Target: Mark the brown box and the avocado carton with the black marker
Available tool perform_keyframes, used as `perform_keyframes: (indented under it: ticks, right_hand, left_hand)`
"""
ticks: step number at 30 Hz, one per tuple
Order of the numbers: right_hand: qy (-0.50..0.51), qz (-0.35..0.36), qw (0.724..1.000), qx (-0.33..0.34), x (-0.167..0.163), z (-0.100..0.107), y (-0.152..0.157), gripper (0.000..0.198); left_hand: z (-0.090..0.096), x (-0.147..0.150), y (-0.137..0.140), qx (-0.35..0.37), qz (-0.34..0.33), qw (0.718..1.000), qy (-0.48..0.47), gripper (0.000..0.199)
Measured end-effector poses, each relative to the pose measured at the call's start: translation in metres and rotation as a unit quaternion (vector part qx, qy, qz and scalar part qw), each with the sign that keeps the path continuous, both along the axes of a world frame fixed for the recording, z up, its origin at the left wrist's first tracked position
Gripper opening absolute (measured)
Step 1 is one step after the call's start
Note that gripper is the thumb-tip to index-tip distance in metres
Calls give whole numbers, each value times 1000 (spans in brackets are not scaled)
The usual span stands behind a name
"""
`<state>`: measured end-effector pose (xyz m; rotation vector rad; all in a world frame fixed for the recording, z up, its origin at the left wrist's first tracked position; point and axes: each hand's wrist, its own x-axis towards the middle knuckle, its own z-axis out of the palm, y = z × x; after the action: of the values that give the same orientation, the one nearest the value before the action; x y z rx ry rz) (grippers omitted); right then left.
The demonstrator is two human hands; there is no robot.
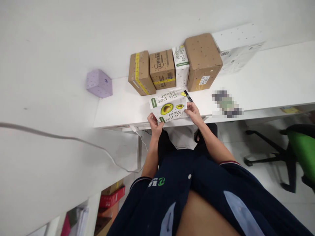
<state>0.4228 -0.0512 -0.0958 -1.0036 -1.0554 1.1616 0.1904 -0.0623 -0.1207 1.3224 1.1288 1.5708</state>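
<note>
A white Su-per Meal box (169,106) with avocado pictures is gripped at both ends, at the front edge of the white desk (118,111). My left hand (155,124) closes on its near left corner, thumb on the front face. At the opposite end, my right hand (193,113) pinches the right side. Just behind that hand lies a black marker (188,96) on the desk. Whether the box rests on the desktop or is slightly raised, I cannot tell.
Along the wall stand several brown cartons (142,73), another white Su-per Meal box (181,67) and a large white box (238,49). A purple box (99,83) is at the left. To the right lies a pixelated item (227,103). A green chair (302,144) and a white cable (73,137) are nearby.
</note>
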Motion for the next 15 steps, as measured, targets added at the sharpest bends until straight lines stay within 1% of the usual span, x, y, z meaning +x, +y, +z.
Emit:
perform_keyframes:
  ticks: [4,10,15]
  right_hand:
    - [1,19,1000,0,-1,2,0,38]
    - [-21,30,999,-15,-2,6,0,44]
    - [-25,36,999,-30,-1,11,-1,51]
  left_hand:
    - [6,0,5,-21,3,1000,3,68]
    - [17,-2,10,-64,-20,998,0,67]
    - [22,-2,10,-74,-33,997,-12,66]
